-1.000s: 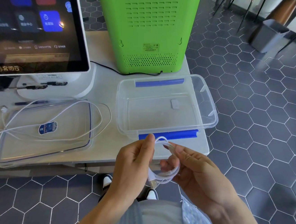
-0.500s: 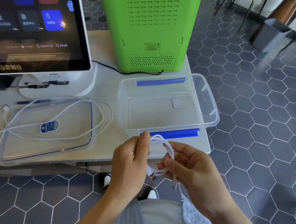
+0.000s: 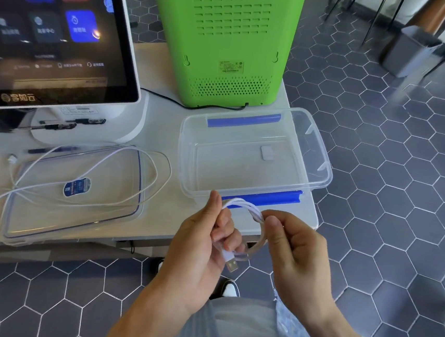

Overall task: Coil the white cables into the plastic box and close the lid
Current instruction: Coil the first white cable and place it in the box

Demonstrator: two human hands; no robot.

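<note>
Both hands hold a small coil of white cable (image 3: 242, 205) just in front of the table edge. My left hand (image 3: 197, 244) pinches the coil's left side, and the USB plug (image 3: 230, 263) sticks out below its fingers. My right hand (image 3: 292, 245) grips the coil's right side. Just beyond the hands stands the clear plastic box (image 3: 322, 161) with blue clips, open, with only a small white pad inside. Its clear lid (image 3: 74, 224) lies flat to the left. More loose white cable (image 3: 125, 153) sprawls over the lid and hangs off the table's left edge.
A touchscreen terminal (image 3: 55, 30) on a white base stands at the back left. A green device (image 3: 228, 41) with a black cord stands behind the box. The white table (image 3: 160, 124) ends just right of the box, with grey hexagon floor tiles beyond it.
The coil has tightened into a smaller loop between my hands. My right hand has closed around its right side and the USB plug now hangs lower under my left fingers.
</note>
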